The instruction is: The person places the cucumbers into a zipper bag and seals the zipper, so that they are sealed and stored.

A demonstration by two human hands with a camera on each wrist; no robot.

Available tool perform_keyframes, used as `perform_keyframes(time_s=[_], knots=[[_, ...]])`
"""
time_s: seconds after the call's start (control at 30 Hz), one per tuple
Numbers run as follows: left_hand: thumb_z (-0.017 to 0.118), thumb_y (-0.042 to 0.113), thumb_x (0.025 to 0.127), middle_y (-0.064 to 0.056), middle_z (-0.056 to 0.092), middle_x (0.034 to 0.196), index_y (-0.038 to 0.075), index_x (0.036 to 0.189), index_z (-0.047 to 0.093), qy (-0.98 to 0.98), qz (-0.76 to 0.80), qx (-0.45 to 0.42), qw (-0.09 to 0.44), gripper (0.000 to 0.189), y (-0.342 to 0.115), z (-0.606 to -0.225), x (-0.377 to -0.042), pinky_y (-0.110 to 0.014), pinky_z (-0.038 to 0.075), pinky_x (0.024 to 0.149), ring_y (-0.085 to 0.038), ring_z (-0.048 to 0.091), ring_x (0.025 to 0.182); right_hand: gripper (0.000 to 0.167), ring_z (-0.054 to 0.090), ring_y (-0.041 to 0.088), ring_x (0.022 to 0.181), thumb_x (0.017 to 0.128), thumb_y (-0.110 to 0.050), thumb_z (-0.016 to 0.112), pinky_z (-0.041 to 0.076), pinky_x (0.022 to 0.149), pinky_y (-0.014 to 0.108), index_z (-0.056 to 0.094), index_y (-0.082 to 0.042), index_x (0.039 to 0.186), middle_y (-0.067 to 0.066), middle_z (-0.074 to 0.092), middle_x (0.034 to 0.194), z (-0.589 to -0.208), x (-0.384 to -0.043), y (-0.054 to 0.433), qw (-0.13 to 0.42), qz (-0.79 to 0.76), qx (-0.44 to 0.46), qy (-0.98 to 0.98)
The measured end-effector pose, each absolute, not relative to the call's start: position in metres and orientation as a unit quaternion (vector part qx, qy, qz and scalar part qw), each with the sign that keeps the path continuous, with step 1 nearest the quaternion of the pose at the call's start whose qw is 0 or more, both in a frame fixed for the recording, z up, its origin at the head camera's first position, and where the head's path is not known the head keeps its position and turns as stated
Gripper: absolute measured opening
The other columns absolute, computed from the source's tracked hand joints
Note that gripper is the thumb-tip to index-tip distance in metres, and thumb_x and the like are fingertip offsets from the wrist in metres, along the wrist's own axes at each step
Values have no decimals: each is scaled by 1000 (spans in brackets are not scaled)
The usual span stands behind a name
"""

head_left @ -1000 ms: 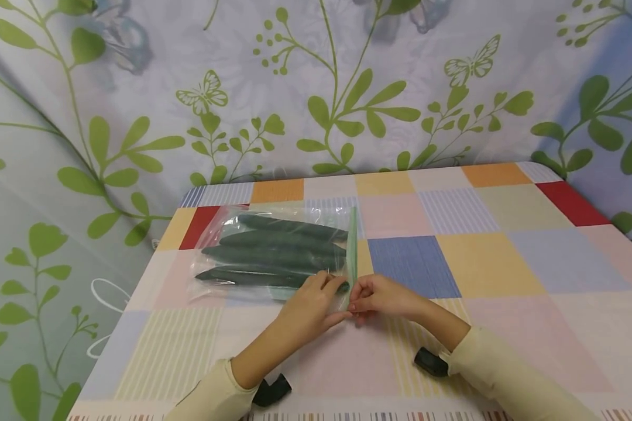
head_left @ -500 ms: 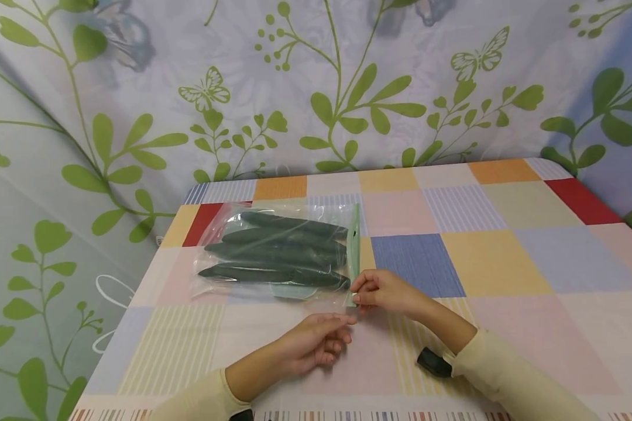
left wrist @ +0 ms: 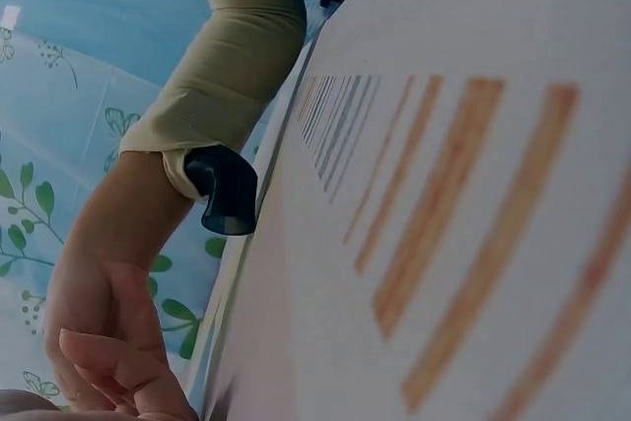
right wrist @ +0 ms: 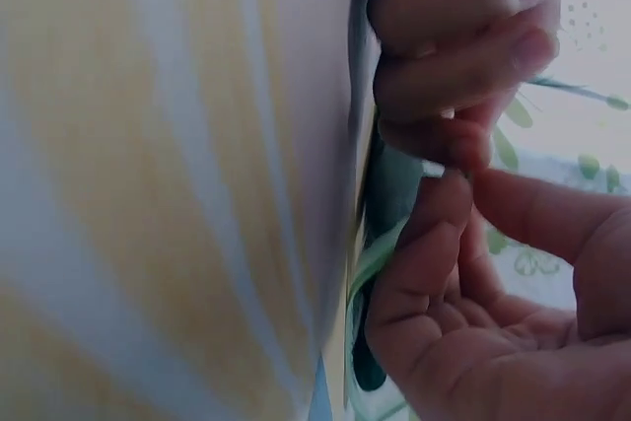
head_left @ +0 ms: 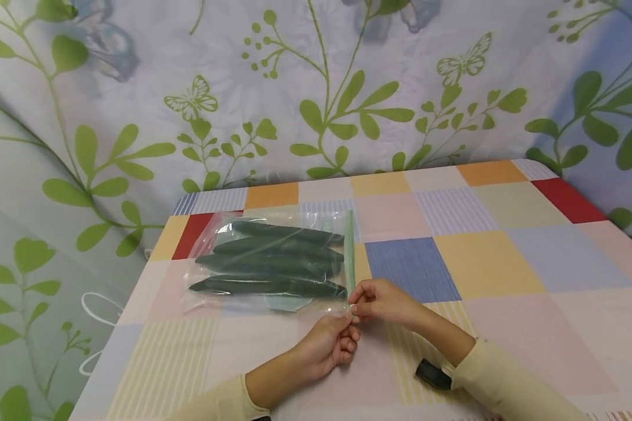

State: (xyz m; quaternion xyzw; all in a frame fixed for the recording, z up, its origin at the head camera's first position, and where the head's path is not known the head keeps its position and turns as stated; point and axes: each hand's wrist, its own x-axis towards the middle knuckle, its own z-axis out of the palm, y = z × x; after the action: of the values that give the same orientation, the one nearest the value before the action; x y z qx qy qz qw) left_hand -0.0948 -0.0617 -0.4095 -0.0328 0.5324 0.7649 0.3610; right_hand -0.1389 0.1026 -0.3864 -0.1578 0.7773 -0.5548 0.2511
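A clear zip bag (head_left: 321, 221) lies flat on the table with several long dark green cucumbers (head_left: 268, 285) inside. Its pale green zip strip (head_left: 350, 251) runs along the right edge. My right hand (head_left: 381, 305) pinches the near corner of that strip between thumb and forefinger. Just left of it, my left hand (head_left: 326, 346) has thumb and forefinger at the same corner, its other fingers curled. The right wrist view shows the fingertips of the left hand (right wrist: 463, 56) and right hand (right wrist: 493, 322) meeting there.
A patchwork-patterned cloth (head_left: 495, 327) covers the table. Behind it hangs a curtain (head_left: 379, 64) printed with green leaves and butterflies. A black wrist mount (head_left: 433, 374) sits at the right cuff, close to the cloth.
My left hand first rested over the bag's near right corner, then drew back off it, and now meets the right fingertips at the strip's end. The right hand stays at the corner.
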Motion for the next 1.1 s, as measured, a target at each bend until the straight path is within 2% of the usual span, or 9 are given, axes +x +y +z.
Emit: perform_keyframes(time_s=[0.4,1.1], knots=[[35,19,98,4,45,69,12,93,44,536,767,-28,352,12,-59,-414,-92,-14,34,45,-4,40,52,20,53,11,63,80,-4,59,46,58,26,57,8,95,6,59,73,-386,-150,100,231,-520,-143,810],[38,16,95,3,46,67,11,93,45,537,766,-39,351,9,-62,-414,-92,-14,34,44,-4,40,51,17,55,14,62,80,-3,58,47,60,27,58,7,94,7,60,77,-397,-185,96,202,-489,-104,842]])
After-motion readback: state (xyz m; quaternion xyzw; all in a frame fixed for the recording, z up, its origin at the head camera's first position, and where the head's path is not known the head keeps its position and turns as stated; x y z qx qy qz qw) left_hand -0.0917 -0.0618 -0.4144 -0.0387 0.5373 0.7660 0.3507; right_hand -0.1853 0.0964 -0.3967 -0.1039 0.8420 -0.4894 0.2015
